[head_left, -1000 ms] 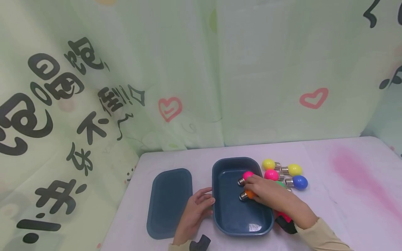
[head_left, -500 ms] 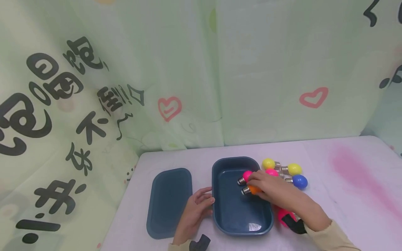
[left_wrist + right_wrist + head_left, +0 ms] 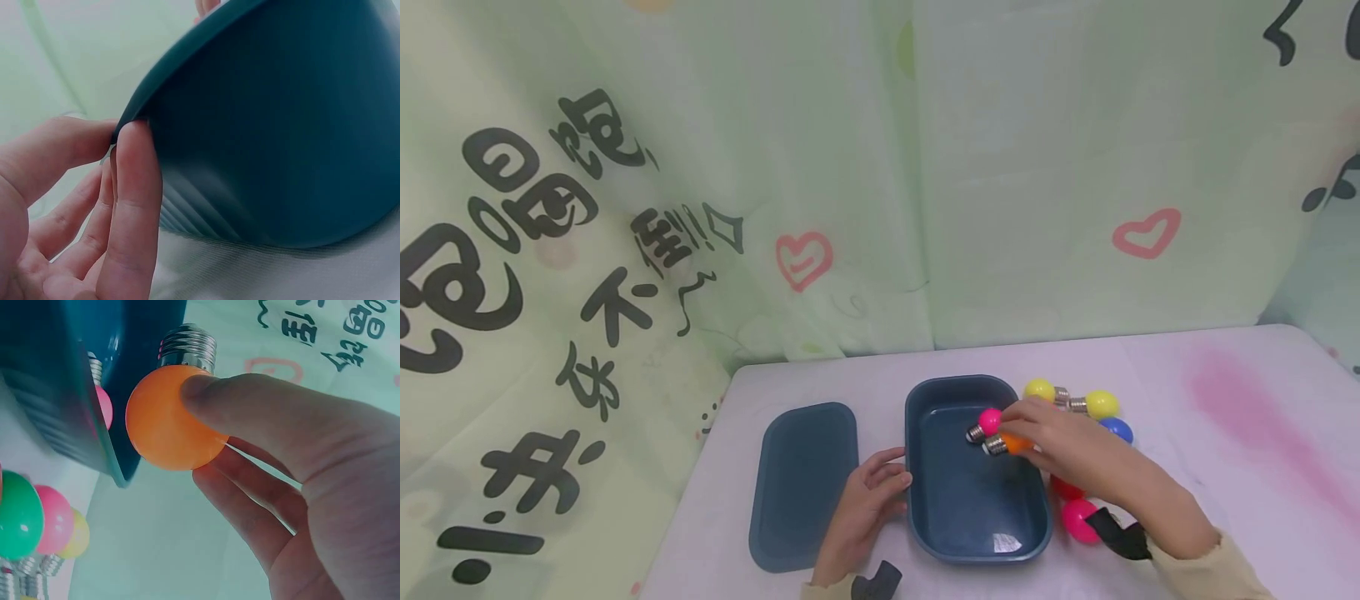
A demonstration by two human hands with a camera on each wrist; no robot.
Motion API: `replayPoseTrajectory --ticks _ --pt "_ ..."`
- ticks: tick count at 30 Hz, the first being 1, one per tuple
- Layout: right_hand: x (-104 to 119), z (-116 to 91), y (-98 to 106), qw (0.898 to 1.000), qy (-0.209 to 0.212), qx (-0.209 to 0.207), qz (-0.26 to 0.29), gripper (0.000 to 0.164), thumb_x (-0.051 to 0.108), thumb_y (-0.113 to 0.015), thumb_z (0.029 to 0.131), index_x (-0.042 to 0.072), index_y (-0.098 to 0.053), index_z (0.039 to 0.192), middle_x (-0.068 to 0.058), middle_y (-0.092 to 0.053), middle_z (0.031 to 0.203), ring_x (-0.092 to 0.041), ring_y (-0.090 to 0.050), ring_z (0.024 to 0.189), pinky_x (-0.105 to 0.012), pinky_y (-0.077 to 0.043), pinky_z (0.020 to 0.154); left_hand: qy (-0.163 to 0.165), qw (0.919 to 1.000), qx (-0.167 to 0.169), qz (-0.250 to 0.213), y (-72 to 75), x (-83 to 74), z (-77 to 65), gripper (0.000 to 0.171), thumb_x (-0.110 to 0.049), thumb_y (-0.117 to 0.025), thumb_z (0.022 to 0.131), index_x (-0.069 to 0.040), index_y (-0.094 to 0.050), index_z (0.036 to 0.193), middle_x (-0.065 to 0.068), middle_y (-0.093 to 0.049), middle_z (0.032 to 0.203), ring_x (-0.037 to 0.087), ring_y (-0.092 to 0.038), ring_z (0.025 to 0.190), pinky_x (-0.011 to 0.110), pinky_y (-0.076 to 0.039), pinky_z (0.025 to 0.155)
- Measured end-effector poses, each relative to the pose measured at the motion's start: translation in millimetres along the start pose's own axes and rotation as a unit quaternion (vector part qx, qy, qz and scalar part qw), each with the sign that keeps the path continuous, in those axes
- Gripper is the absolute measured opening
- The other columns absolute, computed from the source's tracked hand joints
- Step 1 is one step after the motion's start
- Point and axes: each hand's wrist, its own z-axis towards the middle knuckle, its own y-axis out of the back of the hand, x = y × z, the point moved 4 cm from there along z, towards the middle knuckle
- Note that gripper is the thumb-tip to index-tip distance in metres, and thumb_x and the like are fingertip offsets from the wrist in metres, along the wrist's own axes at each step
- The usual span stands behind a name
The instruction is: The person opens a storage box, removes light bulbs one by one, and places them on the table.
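My right hand [image 3: 1056,433] pinches an orange light bulb [image 3: 172,419] by its round globe between thumb and fingers, metal screw base pointing away. In the head view it is over the right side of a dark blue rectangular box [image 3: 977,533]. A pink bulb [image 3: 989,421] lies in the box close beside the orange one, partly covered by the fingers. My left hand [image 3: 868,500] holds the box's left side; in the left wrist view the thumb and a finger pinch the rim [image 3: 181,53].
A flat dark blue lid [image 3: 805,487] lies left of the box. Right of the box are two yellow bulbs [image 3: 1102,405], a blue bulb [image 3: 1117,429], a red bulb [image 3: 1066,487], a lower pink bulb [image 3: 1079,522] and a green bulb [image 3: 20,515]. A patterned curtain [image 3: 1015,167] hangs behind the table.
My right hand has moved slightly up and to the right in the head view, carrying the orange bulb. The left hand, box and pink bulb inside it stay in place.
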Motion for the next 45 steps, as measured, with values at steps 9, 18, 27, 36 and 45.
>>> replayPoseTrajectory --ticks 9,18,27,36,45 --pt "-8.2 -15.5 12.8 0.999 0.010 -0.043 -0.027 0.042 0.010 -0.086 0.073 0.013 -0.072 0.113 -0.002 -0.063 0.114 -0.024 -0.060 0.107 -0.033 -0.060 0.075 0.001 1.0000 -0.001 0.002 0.2 -0.3 -0.5 0.049 -0.017 -0.072 0.090 -0.008 -0.057 0.136 0.006 -0.067 0.108 0.014 -0.062 0.091 0.026 -0.054 0.070" --pt "-20.3 -34.0 19.0 0.994 0.017 -0.094 -0.044 0.048 0.011 -0.090 0.067 0.016 -0.073 0.112 0.000 -0.065 0.114 -0.019 -0.061 0.103 -0.030 -0.059 0.074 0.003 1.0000 -0.002 0.003 0.5 0.1 0.5 0.049 -0.019 -0.073 0.091 -0.009 -0.056 0.136 0.005 -0.067 0.107 0.014 -0.062 0.091 0.026 -0.054 0.070" --pt "-39.9 -49.2 16.6 0.997 -0.038 -0.059 -0.040 0.049 0.014 -0.090 0.068 0.014 -0.072 0.114 -0.004 -0.065 0.114 -0.024 -0.062 0.103 -0.031 -0.059 0.071 0.002 1.0000 -0.006 0.004 -0.2 -0.6 -0.2 0.049 -0.018 -0.073 0.090 -0.008 -0.057 0.136 0.005 -0.067 0.106 0.014 -0.062 0.090 0.026 -0.054 0.070" --pt "-53.7 -62.4 10.7 0.995 -0.090 -0.024 -0.031 0.044 0.011 -0.089 0.069 0.013 -0.073 0.111 -0.004 -0.066 0.110 -0.025 -0.062 0.102 -0.033 -0.059 0.073 0.000 1.0000 -0.001 -0.003 0.2 0.9 1.5 0.050 -0.017 -0.075 0.089 -0.007 -0.057 0.135 0.006 -0.067 0.106 0.013 -0.062 0.087 0.026 -0.053 0.067" --pt "-69.3 -72.0 -0.3 0.992 -0.125 0.008 -0.030 0.040 0.010 -0.090 0.066 0.011 -0.074 0.103 -0.006 -0.066 0.104 -0.027 -0.063 0.097 -0.037 -0.059 0.072 -0.002 1.0000 -0.002 -0.003 0.3 0.9 1.1 0.049 -0.017 -0.074 0.089 -0.007 -0.058 0.134 0.006 -0.067 0.107 0.014 -0.063 0.088 0.026 -0.052 0.068"
